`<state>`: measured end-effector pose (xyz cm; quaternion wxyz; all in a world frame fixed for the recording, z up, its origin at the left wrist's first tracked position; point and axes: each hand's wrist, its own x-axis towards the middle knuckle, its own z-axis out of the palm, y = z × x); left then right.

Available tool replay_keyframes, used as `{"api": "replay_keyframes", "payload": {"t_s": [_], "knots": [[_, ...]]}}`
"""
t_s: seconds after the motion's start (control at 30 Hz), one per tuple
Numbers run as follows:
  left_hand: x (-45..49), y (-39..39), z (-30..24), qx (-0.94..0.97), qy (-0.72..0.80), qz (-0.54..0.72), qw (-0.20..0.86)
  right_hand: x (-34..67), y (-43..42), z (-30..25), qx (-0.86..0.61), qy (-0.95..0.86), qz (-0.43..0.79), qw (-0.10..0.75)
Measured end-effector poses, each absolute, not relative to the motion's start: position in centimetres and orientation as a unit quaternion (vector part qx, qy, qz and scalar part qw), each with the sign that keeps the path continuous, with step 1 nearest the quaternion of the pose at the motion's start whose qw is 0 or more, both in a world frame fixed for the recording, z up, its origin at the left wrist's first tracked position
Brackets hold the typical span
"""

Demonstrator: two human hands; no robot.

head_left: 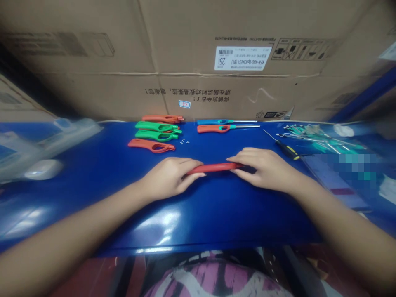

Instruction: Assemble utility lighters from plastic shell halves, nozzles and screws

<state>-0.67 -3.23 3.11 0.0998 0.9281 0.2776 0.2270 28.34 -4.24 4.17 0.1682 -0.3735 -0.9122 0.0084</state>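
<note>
A red-orange lighter casing (213,167) is held level above the blue table, its narrow edge turned up. My left hand (171,175) pinches its left end between thumb and fingers. On the right end, my right hand (260,167) has its thumb and fingers closed. Beyond my left hand lie more casings: an orange one (140,143), a green one (147,135), another green one (145,125) and a red-orange one (154,118). Two lighters with metal rods, one blue (210,122) and one orange (208,128), lie side by side at the back.
A black and yellow screwdriver (286,149) lies beyond my right hand, near a pile of teal lighter parts (324,138) and a flat phone-like object (334,181). A white mouse-shaped object (44,169) and clear plastic bags (71,136) are at left. Cardboard (185,53) walls the back.
</note>
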Motion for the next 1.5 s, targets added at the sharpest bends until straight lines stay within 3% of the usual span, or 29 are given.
{"api": "replay_keyframes", "payload": {"t_s": [0.23, 0.43, 0.6, 1.17, 1.5], "knots": [[-0.8, -3.3, 3.3, 0.927, 0.298, 0.200, 0.111, 28.6, -4.0, 4.3, -0.320, -0.924, -0.032, 0.205], [-0.2, -4.1, 3.0, 0.940, 0.278, 0.164, 0.111, 27.7, -4.9, 4.1, -0.306, -0.931, -0.070, 0.186], [0.2, -4.4, 2.6, 0.932, 0.308, 0.170, 0.087, 26.6, -5.3, 3.7, -0.316, -0.934, -0.038, 0.162], [0.1, -4.1, 3.0, 0.914, 0.331, 0.179, 0.151, 27.2, -4.6, 4.3, -0.379, -0.913, -0.012, 0.151], [-1.4, -2.1, 3.8, 0.907, 0.356, 0.203, 0.097, 30.8, -2.3, 4.3, -0.469, -0.861, -0.125, 0.152]]}}
